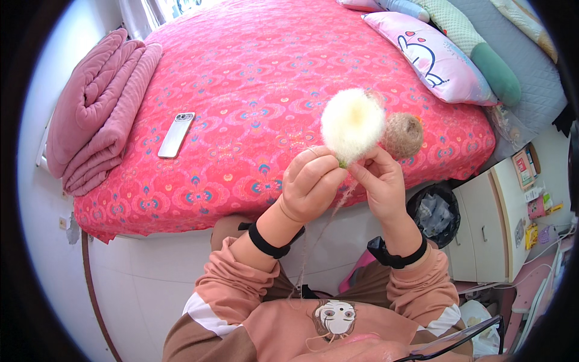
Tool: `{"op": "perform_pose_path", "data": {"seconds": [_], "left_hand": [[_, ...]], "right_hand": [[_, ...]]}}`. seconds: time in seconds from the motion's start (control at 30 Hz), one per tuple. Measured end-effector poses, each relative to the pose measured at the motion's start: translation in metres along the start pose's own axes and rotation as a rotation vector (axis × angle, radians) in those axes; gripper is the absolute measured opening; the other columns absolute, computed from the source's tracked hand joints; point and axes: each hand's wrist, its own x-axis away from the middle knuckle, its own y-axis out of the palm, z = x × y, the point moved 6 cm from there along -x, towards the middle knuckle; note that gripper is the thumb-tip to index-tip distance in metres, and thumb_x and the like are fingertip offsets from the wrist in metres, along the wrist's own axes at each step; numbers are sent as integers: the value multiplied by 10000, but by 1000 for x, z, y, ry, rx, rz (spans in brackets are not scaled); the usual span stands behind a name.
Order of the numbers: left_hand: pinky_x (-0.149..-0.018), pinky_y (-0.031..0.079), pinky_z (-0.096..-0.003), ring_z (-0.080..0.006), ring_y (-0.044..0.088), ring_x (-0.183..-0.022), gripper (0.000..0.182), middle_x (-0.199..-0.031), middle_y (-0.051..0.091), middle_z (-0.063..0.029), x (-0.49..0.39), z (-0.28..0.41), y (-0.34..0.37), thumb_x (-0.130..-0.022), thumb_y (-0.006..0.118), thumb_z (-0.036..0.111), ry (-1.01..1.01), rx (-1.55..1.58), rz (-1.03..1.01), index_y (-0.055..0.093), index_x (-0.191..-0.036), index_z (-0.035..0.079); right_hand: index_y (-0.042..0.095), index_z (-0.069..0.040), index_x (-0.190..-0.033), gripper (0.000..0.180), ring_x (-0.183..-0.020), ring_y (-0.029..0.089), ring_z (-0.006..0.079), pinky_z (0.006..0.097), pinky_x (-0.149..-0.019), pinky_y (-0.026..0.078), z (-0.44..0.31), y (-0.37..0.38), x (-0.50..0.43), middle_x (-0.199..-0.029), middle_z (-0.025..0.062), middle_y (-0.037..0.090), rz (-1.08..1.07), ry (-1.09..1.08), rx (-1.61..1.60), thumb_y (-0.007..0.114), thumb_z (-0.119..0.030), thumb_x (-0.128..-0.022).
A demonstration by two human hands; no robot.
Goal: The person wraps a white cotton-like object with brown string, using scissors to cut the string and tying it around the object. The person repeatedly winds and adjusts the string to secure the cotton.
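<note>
A round, fluffy cream-white piece [352, 124] with a small green bit at its base is held up over the bed's edge. My left hand [312, 181] grips it at that green base with curled fingers. Beside it, my right hand [382, 176] pinches at the same base, thumb and fingers together; what lies between the fingertips is partly hidden. A thin fuzzy strand of yarn [334, 209] hangs from the hands toward my lap. Just behind the right hand, a ball of fuzzy beige-brown yarn [404, 135] rests on the bed.
The bed has a red patterned cover [244, 113]. A phone [176, 135] lies on it at left, near a folded pink quilt [102, 108]. A pink pillow [432, 59] is at upper right. Right of my arm stand a black-lined bin [434, 215] and a white cabinet [479, 231].
</note>
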Motion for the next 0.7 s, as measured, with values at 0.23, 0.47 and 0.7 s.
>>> {"op": "perform_pose_path", "data": {"seconds": [0.23,0.47,0.7], "left_hand": [[-777,564,-360,-269,646,-932,251,-992,609,-60,1,0,1,-707,789,-75,-18,-5,-3,662,-870,69],[-803,580,-384,-284,675,-1000,151,-1012,636,-91,6,4,5,-752,746,25,78,-18,-26,687,-890,12],[-806,578,-372,-284,665,-985,170,-1011,633,-78,5,5,6,-708,721,-53,76,-27,-91,679,-845,36]], "right_hand": [[678,-35,-1052,107,-935,626,79,237,-811,503,2,0,-1,-1040,6,672,-6,-11,-55,680,12,-955],[661,-21,-1254,284,-1149,615,128,302,-996,478,2,-1,-1,-1232,45,683,18,-102,-63,664,-2,-971],[665,-17,-1240,276,-1117,624,121,301,-971,490,6,-3,-1,-1201,46,692,25,-49,-77,682,-19,-965]]}}
